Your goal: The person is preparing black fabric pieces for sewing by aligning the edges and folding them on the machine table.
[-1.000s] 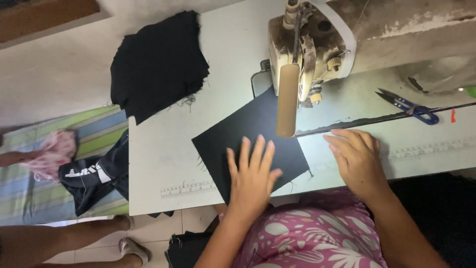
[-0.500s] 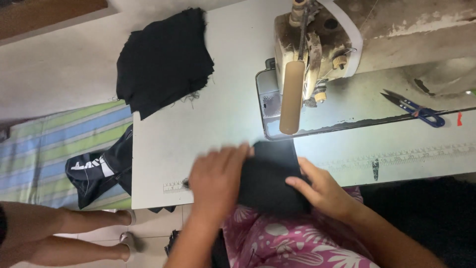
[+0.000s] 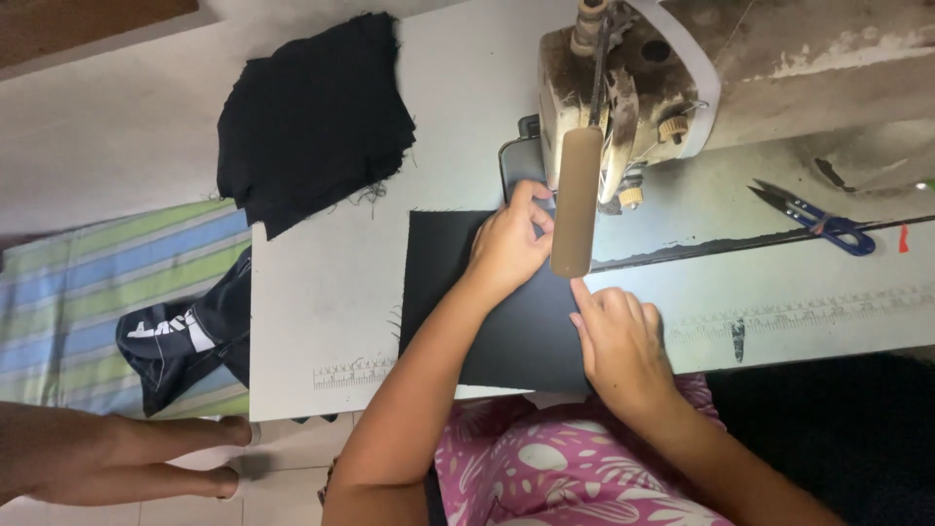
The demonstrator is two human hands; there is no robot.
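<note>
A black fabric piece (image 3: 506, 312) is pressed flat on the table (image 3: 321, 321) under both hands' released fingers, its far edge brought just under the sewing machine head (image 3: 623, 88), stitching apparently not yet begun

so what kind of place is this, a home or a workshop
Probably a small sewing workshop, perhaps home-based: a worn industrial sewing machine on a long white table, a stack of cut black fabric, and blue-handled thread snips.

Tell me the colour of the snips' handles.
Blue, on the snips; head view.
</note>
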